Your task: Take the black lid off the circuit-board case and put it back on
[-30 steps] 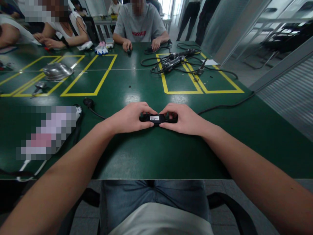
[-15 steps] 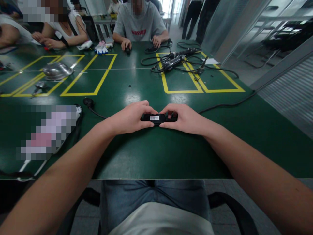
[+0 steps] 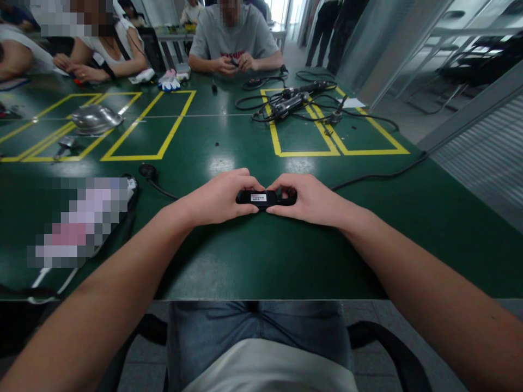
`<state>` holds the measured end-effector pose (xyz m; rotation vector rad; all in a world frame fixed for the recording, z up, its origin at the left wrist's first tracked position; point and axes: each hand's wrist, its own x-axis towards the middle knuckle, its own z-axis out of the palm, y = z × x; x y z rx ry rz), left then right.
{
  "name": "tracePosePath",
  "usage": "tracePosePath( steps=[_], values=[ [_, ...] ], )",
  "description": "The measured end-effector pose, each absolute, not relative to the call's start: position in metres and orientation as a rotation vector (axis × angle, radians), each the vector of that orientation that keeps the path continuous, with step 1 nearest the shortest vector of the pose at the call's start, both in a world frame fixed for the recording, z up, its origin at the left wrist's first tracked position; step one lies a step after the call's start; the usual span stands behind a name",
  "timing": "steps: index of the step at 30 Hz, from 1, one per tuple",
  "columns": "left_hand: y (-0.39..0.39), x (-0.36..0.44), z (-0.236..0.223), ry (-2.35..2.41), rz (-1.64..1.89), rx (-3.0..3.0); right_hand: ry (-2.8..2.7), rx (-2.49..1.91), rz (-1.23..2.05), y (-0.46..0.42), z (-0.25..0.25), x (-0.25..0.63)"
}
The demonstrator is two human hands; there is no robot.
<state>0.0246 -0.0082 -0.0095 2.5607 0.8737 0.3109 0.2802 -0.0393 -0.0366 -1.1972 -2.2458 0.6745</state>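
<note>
Near the middle of the green table (image 3: 229,256), I hold a small black oblong device with a white printed label (image 3: 258,198). Its exact kind is unclear. My left hand (image 3: 223,195) pinches it between thumb and fingers from the left. From the other side, my right hand (image 3: 312,198) closes thumb and fingers on it, around its narrower right part. The fingertips of both hands nearly meet at the label. A black plug (image 3: 148,172) lies beyond my left wrist, its cord passing behind that hand. Another black cable (image 3: 376,176) runs off rightward from behind my right hand.
At left lies a blurred-out phone-like object (image 3: 87,223) with a white cord. Farther off are a metal bowl (image 3: 96,118), a small metal part (image 3: 67,144), and tangled cabled tools (image 3: 290,103) by yellow tape rectangles. A co-worker (image 3: 235,38) sits opposite; others sit at left.
My hands and the black device stay almost where they were. The co-worker opposite has lifted both hands off the table and brought them together around a small dark thing.
</note>
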Motion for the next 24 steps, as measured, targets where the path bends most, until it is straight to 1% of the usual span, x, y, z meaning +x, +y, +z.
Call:
tracePosePath(
  steps=[24],
  values=[
    [-0.0103,0.0270,-0.0132,0.868,0.301,2.634,-2.271,-1.219,0.628,-0.0420,-0.0342,0.2789]
  ],
)
